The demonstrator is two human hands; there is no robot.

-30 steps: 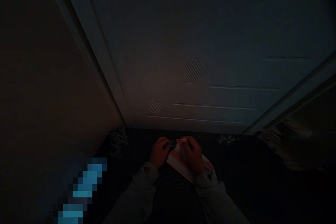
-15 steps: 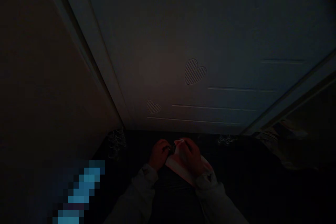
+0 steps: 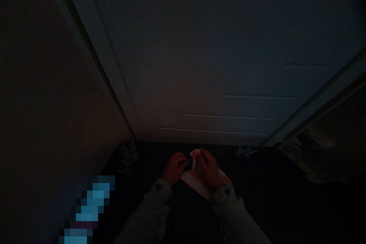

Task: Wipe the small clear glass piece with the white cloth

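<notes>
Overhead, a pale door (image 3: 228, 26) fills most of the dim view, with a large striped heart (image 3: 211, 78) pressed into it and a smaller heart (image 3: 166, 116) lower left, above thin grooved lines. To the left stands a brownish wall (image 3: 42, 84), and a frame strip (image 3: 94, 45) runs between it and the door. Below lies a dark surface (image 3: 271, 183); small clusters of shiny rings (image 3: 127, 154) sit at its far left corner, and another cluster (image 3: 246, 151) sits to the right.

Both hands meet low in the middle, close to the foot of the door, over a pink and white cloth (image 3: 197, 185). The right hand (image 3: 207, 169) rests on top of the cloth, its fingers curled together and pinching a pale edge of it at the far end. The left hand (image 3: 173, 167) is just beside it, fingers bent and closed around a small dark ring-like thing (image 3: 186, 163) that touches the cloth's edge; what it is cannot be made out in this light. Pale sleeves (image 3: 154, 206) cover both wrists.
</notes>
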